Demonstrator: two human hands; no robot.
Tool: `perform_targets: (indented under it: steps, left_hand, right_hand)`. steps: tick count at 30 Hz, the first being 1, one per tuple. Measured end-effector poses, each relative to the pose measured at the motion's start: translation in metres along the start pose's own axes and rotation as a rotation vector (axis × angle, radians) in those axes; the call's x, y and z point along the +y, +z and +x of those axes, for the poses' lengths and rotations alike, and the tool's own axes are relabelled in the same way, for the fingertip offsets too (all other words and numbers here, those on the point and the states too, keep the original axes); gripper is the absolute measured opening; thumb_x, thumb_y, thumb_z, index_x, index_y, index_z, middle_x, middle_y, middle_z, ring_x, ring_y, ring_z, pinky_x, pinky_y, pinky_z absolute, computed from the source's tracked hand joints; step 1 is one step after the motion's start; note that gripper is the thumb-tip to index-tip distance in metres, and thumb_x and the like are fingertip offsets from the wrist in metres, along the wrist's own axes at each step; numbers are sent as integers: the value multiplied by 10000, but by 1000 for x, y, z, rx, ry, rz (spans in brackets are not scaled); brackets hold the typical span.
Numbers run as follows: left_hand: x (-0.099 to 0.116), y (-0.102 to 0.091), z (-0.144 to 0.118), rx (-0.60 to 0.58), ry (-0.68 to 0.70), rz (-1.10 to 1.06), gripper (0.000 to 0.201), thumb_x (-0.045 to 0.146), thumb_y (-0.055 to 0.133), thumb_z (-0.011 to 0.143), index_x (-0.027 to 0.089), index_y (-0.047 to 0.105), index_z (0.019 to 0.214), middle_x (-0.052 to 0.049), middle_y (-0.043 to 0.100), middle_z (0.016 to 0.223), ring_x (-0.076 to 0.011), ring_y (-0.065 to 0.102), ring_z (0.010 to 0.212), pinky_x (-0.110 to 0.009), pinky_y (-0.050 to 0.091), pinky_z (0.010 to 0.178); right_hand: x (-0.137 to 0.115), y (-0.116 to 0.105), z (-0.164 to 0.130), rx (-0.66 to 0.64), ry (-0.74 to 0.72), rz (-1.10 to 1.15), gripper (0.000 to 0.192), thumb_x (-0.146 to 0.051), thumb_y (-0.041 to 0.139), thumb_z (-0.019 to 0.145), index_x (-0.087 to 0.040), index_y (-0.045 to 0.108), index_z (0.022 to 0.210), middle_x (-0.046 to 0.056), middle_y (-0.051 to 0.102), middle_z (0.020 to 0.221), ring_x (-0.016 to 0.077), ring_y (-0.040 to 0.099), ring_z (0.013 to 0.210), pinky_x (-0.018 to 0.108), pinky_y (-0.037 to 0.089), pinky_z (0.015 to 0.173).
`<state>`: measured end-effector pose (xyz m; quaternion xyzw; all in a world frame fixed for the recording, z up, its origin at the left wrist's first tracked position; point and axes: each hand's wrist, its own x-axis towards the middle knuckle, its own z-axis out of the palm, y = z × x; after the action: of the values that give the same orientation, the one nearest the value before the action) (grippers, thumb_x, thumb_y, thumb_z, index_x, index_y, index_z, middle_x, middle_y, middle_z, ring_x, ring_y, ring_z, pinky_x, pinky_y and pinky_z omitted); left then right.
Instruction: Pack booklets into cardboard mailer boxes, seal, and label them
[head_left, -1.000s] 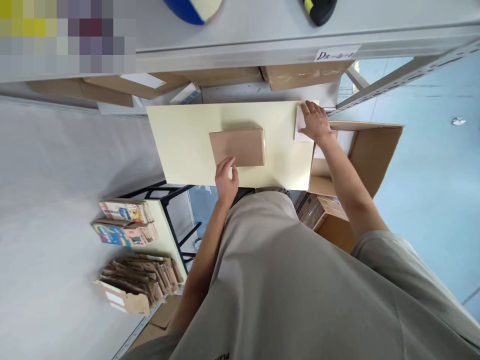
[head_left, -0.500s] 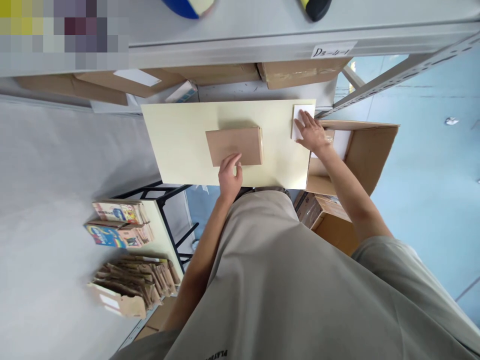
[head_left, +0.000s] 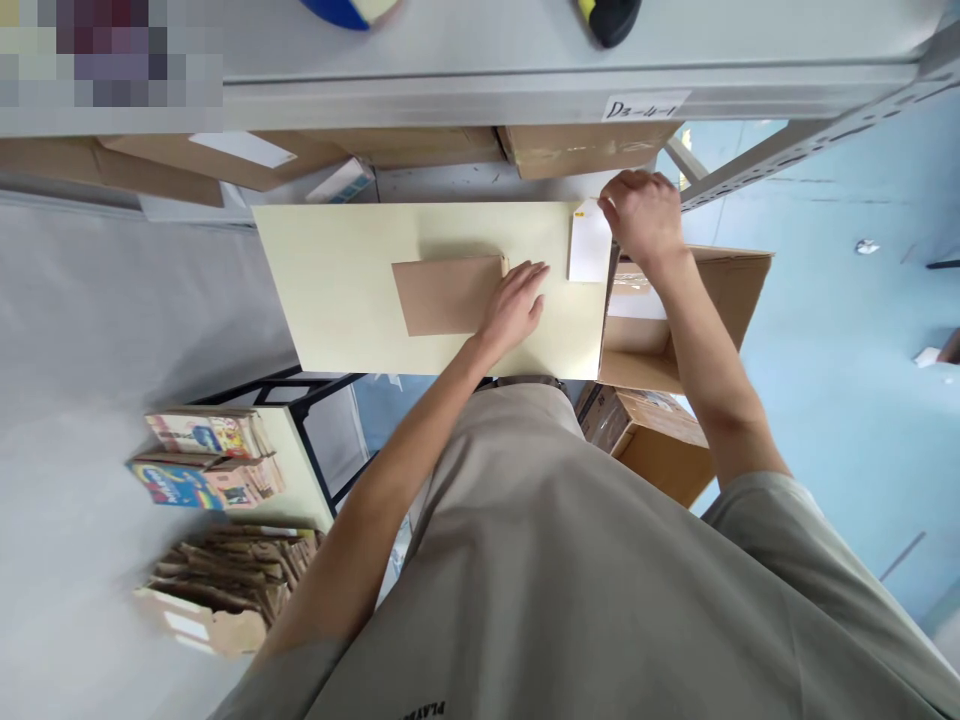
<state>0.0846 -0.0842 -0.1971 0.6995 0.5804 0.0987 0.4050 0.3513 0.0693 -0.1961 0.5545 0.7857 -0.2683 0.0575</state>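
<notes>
A flat brown cardboard box [head_left: 442,295] lies on a pale yellow board [head_left: 330,300] in front of me. My left hand [head_left: 514,305] rests over the box's right end, its fingers stretched to the right past the edge and holding nothing. At the board's right end lies a white pad of paper [head_left: 590,245] with a small yellow mark near its top. My right hand [head_left: 643,215] is closed at the pad's top right corner, thumb and fingers pinching the paper there. The fingertips are partly hidden.
An open cardboard carton [head_left: 727,300] stands right of the board, with another open carton [head_left: 667,460] below it. A grey metal shelf [head_left: 450,100] runs across the far side, with brown boxes [head_left: 592,150] under it. Folded cartons [head_left: 225,580] stand at lower left.
My left hand has moved right, from the box's near edge to its right end. My right hand has gone from lying flat on the white pad to pinching its top right corner.
</notes>
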Motion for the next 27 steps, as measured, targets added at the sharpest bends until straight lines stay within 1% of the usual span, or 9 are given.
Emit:
perform_targets:
  steps: [4,7,10,13,16,19,21,23,27]
  left_hand:
    - [12,23,69,-176,-35,87,695,274,667,1110,168,573,1791,-231,437,1945,-446,374,1844,-668,334,1518]
    - [10,40,105,-246,-68,110,775,372,721,1108,143,521,1822,-283,355,1968,-498,327,1849,-728,345,1484]
    - [5,54,127,-264,-103,90,817,478,753,1109,163,515,1824,-286,333,1973,-513,340,1835,-758,351,1462]
    - [2,65,139,-237,-102,43,854,596,768,1096,202,533,1817,-254,315,1986,-508,361,1821,-744,365,1456]
    - [4,71,145,-212,-97,17,883,691,749,1085,227,548,1809,-226,314,1993,-512,372,1808,-737,392,1441]
    - [9,71,149,-216,-153,32,865,701,761,1068,234,593,1776,-214,338,1988,-532,409,1773,-744,413,1423]
    - [11,69,152,-231,-207,62,856,665,769,1064,215,601,1773,-214,318,1997,-544,420,1761,-743,401,1430]
    - [11,67,154,-241,-220,76,861,643,748,1073,189,586,1786,-218,296,2005,-556,421,1758,-746,387,1436]
    - [6,67,158,-218,-148,18,861,666,695,1095,189,561,1800,-221,340,1985,-554,441,1750,-742,396,1434]
  right_hand:
    - [-5,-15,11,-35,25,6,872,-730,104,1165,-366,484,1861,91,694,1757,532,489,1709,807,349,1451]
    - [-14,-19,14,-32,52,14,898,-744,63,1153,-368,594,1773,95,722,1721,515,510,1685,793,370,1442]
    - [-25,-27,13,-5,76,-14,921,-724,16,1170,-314,700,1631,123,748,1681,457,579,1610,724,435,1419]
    - [-30,-33,14,-12,80,-52,917,-673,-15,1184,-297,746,1531,120,759,1667,407,627,1543,673,478,1396]
    - [-30,-35,17,-17,76,-15,963,-716,-40,1153,-332,772,1501,92,791,1631,410,636,1543,670,478,1397]
    - [-29,-33,21,-14,79,63,984,-863,-10,1085,-423,736,1550,28,849,1550,416,613,1578,694,464,1412]
    - [-31,-34,23,-25,76,71,948,-866,13,1087,-451,719,1564,14,848,1550,417,607,1591,712,459,1414]
    - [-34,-36,24,-42,69,29,928,-763,-10,1133,-402,737,1548,46,814,1609,417,618,1583,709,467,1407]
    - [-40,-41,24,-61,66,-54,926,-637,-53,1176,-319,739,1536,83,775,1669,392,631,1544,663,499,1391]
